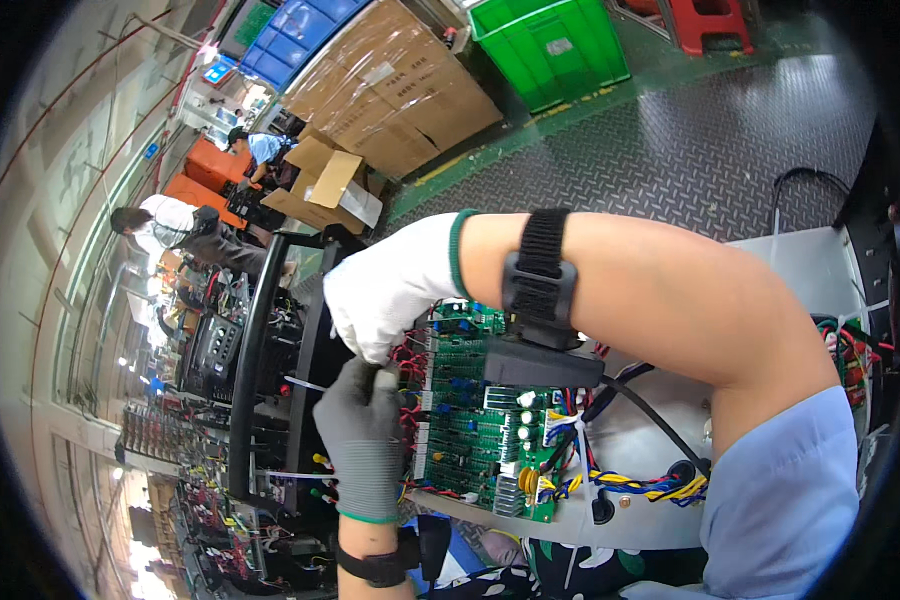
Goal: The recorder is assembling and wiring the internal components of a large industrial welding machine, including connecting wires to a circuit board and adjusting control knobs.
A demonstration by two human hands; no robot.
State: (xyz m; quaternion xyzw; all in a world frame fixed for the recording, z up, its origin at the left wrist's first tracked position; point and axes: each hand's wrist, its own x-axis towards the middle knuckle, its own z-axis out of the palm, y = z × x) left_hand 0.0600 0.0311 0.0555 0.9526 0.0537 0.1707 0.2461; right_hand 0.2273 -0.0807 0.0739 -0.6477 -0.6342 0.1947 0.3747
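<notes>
My right hand (380, 290), in a white glove with a green cuff, reaches across from the right with its fingers curled together. Just below it my left hand (360, 415), in a grey glove, is closed, its fingertips meeting those of the right. What they pinch is hidden between the gloves. Both hands are at the left edge of a green circuit board (470, 440), by red wires (408, 355) running along its connectors. A white plastic strip (305, 383) sticks out left of the grey glove, against a black panel.
A black frame handle (257, 370) stands left of my hands. Yellow and blue cable bundles (660, 488) lie on the metal chassis (660, 425). Beyond are an open cardboard box (325, 190), a green crate (550, 50), a red stool (708, 25) and two people at work.
</notes>
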